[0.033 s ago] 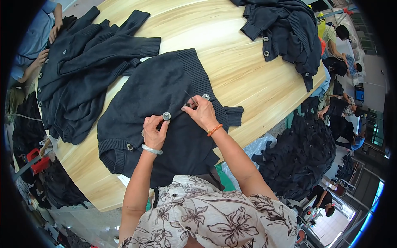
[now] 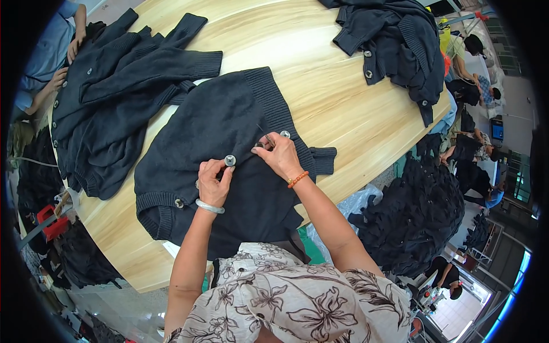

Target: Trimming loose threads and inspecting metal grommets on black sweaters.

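A dark navy knitted cardigan [image 2: 194,123] with ribbed edges lies spread on the table in front of me. My left hand [image 2: 214,182] is closed on its button edge, fingertips and thumb pinching the knit right beside a large marbled button [image 2: 230,160]. Just to the right, my right hand [image 2: 278,154] is closed over the cardigan, with a thin dark tool [image 2: 267,139] between its fingers; its exact kind is hard to make out. Another button [image 2: 285,134] shows beyond the right knuckles, and one more button [image 2: 179,203] sits near the ribbed neckline.
Several dark cardigans [image 2: 131,86] lie at the left of the wooden table [image 2: 303,51], where a person in blue [image 2: 48,54] has both hands. More dark knitwear [image 2: 394,40] lies at the far right. A large dark heap [image 2: 414,211] stands beside the table's right edge.
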The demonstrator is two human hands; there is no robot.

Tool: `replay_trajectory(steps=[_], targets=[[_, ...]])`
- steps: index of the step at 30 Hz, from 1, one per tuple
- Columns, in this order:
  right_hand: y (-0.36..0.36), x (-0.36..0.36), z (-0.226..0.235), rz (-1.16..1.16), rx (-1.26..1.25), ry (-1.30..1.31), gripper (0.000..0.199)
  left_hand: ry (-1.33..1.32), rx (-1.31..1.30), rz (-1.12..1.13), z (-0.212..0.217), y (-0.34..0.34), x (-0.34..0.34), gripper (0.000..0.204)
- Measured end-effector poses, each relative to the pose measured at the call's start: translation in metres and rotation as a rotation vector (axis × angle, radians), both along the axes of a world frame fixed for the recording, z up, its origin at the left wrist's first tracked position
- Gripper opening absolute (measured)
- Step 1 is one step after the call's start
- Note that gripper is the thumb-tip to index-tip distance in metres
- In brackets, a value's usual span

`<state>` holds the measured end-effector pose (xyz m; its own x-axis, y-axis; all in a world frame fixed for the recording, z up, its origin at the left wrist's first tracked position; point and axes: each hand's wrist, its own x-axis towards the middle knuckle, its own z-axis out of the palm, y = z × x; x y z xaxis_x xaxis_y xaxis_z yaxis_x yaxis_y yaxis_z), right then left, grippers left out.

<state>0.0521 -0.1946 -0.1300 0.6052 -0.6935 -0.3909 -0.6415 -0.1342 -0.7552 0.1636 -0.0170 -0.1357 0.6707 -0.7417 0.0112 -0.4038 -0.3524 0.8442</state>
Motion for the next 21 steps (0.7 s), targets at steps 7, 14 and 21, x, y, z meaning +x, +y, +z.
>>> replay_trajectory(steps=[7,14,21], targets=[[-0.015,-0.006,-0.018,-0.020,0.097,-0.201,0.027,0.038,0.023,0.008,-0.002,-0.001,0.001,0.012],[-0.023,-0.019,-0.019,-0.236,0.246,-0.373,0.024,0.034,0.036,0.008,-0.002,-0.001,0.001,0.011],[-0.039,-0.040,-0.006,-0.302,-0.003,-0.264,0.016,-0.040,0.027,-0.015,-0.002,-0.004,0.000,0.010]])
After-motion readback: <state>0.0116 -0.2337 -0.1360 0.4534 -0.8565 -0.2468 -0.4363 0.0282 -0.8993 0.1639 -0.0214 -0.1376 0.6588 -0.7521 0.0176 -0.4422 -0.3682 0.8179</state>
